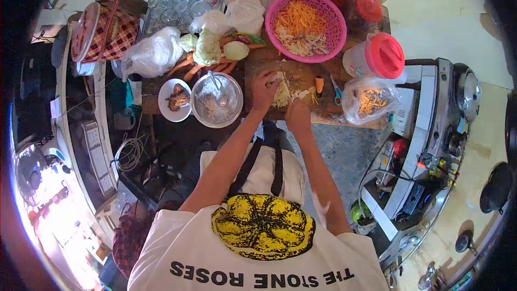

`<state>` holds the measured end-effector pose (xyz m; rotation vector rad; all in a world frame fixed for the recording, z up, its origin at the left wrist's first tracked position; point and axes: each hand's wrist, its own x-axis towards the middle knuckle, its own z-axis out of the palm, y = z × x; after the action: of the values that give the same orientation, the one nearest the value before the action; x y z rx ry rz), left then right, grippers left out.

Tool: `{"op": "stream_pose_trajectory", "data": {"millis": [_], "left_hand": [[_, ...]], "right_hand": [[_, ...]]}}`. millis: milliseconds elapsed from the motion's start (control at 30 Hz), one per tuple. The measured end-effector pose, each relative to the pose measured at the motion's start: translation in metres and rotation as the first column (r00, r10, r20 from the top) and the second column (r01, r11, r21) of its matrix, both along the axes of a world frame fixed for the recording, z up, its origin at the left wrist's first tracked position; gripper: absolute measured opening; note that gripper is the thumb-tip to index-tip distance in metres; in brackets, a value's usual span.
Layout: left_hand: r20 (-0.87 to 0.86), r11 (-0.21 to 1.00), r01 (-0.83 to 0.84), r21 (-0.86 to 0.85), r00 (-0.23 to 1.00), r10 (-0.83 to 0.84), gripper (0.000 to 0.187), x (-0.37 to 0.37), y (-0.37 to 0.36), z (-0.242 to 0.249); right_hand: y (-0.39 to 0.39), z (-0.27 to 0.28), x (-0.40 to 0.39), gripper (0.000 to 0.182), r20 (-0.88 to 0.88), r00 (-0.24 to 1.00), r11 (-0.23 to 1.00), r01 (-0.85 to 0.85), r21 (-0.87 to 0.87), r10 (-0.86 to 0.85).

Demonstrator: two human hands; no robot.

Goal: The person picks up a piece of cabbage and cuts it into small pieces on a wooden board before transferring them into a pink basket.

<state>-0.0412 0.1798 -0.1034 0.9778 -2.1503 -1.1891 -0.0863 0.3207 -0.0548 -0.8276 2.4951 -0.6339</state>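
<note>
My left hand (pixel 264 90) is closed, fingers bent, pressing a piece of pale cabbage (pixel 280 96) onto the wooden cutting board (pixel 258 70). Beside it, my right hand (pixel 298 116) is wrapped round the handle of a knife (pixel 288 87), whose thin blade points away from me against the cabbage. Pale shreds lie right of the blade. A carrot stub (pixel 319 84) rests farther right, near scissors (pixel 337 95) with blue handles.
A pink basket (pixel 340 31) of shredded carrot and cabbage stands behind the board. Left are a steel bowl (pixel 240 109), a white bowl (pixel 163 109) with brown food, and cabbages (pixel 208 49) over carrots. A plastic bag (pixel 396 98) and red-lidded jug (pixel 386 56) stand right.
</note>
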Motion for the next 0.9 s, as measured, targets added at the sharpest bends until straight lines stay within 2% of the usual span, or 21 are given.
{"op": "stream_pose_trajectory", "data": {"millis": [67, 167, 267, 367, 467, 567, 667, 767, 867, 900], "left_hand": [[-0.008, 1.000, 0.007, -0.017, 1.000, -0.007, 0.030, 0.000, 0.000, -0.002], [-0.039, 1.000, -0.008, -0.021, 0.999, 0.008, 0.029, -0.001, 0.000, -0.002], [-0.022, 0.992, -0.015, -0.127, 1.000, 0.012, 0.029, -0.001, 0.000, -0.006], [-0.020, 0.998, 0.021, -0.055, 1.000, -0.022, 0.028, -0.001, 0.000, 0.000], [-0.041, 0.999, -0.037, -0.022, 0.998, 0.036, 0.027, -0.001, 0.007, -0.005], [-0.023, 0.990, -0.024, -0.137, 1.000, 0.021, 0.026, -0.001, 0.005, -0.010], [-0.019, 0.998, -0.048, -0.038, 0.999, 0.047, 0.026, -0.002, 0.007, -0.011], [0.017, 0.993, -0.016, -0.121, 1.000, 0.018, 0.026, 0.000, 0.005, -0.011], [0.020, 0.998, -0.028, -0.051, 0.999, 0.029, 0.026, 0.000, 0.005, -0.005], [0.005, 0.997, -0.028, -0.074, 1.000, 0.029, 0.025, 0.000, 0.005, -0.006]], "right_hand": [[-0.006, 0.008, 0.001, 0.029, -0.065, 0.997, 0.999, -0.041, 0.008, 0.042], [-0.008, -0.023, 0.002, 0.030, -0.073, 0.997, 1.000, 0.002, -0.002, -0.002], [-0.015, -0.014, 0.003, 0.032, 0.033, 0.996, 0.996, 0.083, 0.043, -0.084], [-0.014, -0.025, 0.005, 0.037, 0.061, 0.994, 0.996, 0.088, 0.035, -0.090], [-0.008, -0.027, -0.003, 0.038, 0.071, 0.997, 0.999, -0.035, 0.020, 0.034], [0.009, -0.027, -0.009, 0.039, 0.187, 0.982, 0.992, 0.005, -0.123, 0.018], [0.022, -0.024, 0.002, 0.043, 0.109, 0.990, 0.988, 0.101, -0.116, -0.088], [0.020, 0.002, -0.001, 0.040, 0.244, 0.967, 0.997, 0.080, -0.006, -0.076], [0.015, -0.012, 0.005, 0.039, 0.115, 0.988, 0.995, 0.098, 0.032, -0.101], [0.013, -0.012, 0.006, 0.039, 0.075, 0.994, 0.996, 0.084, -0.018, -0.083]]}}
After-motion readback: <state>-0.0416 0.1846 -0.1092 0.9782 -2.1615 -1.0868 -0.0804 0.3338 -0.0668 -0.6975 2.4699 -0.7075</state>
